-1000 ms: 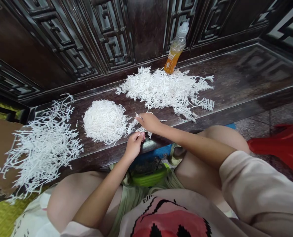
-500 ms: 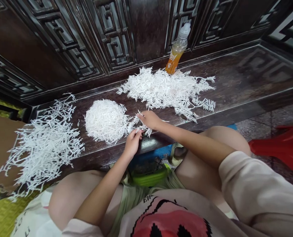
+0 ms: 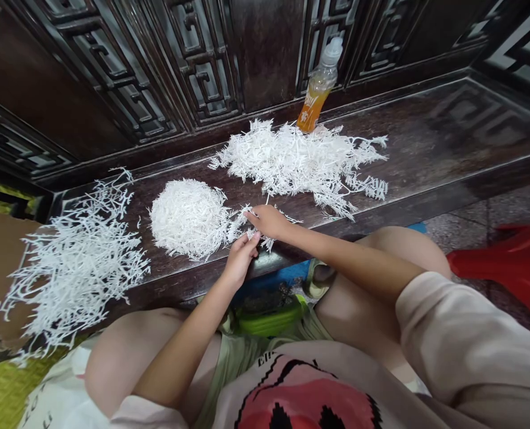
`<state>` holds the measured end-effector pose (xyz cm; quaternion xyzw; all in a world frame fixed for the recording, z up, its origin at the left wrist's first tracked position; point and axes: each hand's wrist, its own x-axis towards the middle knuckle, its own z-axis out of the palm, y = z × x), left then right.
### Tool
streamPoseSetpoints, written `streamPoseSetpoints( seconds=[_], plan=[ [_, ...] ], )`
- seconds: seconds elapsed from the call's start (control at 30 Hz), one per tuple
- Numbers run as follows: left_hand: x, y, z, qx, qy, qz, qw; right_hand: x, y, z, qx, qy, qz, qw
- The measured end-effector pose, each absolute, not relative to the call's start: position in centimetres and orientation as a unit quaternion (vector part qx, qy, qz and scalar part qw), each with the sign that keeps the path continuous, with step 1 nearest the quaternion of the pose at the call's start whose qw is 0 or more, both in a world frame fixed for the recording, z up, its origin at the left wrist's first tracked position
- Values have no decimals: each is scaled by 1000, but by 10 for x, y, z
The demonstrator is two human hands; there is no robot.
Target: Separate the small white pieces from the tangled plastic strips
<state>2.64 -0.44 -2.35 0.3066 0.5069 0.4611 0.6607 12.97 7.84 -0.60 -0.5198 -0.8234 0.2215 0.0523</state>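
My left hand (image 3: 241, 257) is closed in a pinch at the front edge of the dark wooden bench (image 3: 425, 137), on a white branched piece. Just above and to the right, my right hand (image 3: 269, 221) bends its fingers round the same white strands, which its palm partly hides. A rounded heap of short white bits (image 3: 188, 217) lies left of both hands. Behind them spreads a pile of feathery white branched pieces (image 3: 291, 158). At the far left is a looser pile of long white branched strands (image 3: 81, 262).
A bottle with orange liquid (image 3: 317, 95) stands behind the feathery pile, against the carved wooden back (image 3: 269, 53). Brown cardboard (image 3: 0, 256) lies under the left pile. A red plastic stool (image 3: 506, 256) is at the right, and a green object (image 3: 269, 322) sits below the bench.
Both hands stay close together, with small finger shifts; the left fingertips have moved slightly up and right toward the right hand. The whole view has shifted a little.
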Motion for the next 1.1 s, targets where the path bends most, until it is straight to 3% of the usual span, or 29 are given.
streamPoseSetpoints(
  seconds=[0.23,0.63,0.93,1.1],
  plan=[
    [22,1,-23,132,454,490,733,130,82,-5,-535,-811,225,64],
    [13,7,-19,77,426,482,761,131,83,-6,-539,-806,230,82],
    [8,9,-20,79,404,457,789,131,83,-5,-536,-809,227,84],
    [8,10,-17,186,425,481,744,131,82,-4,-532,-812,223,81]
  ],
)
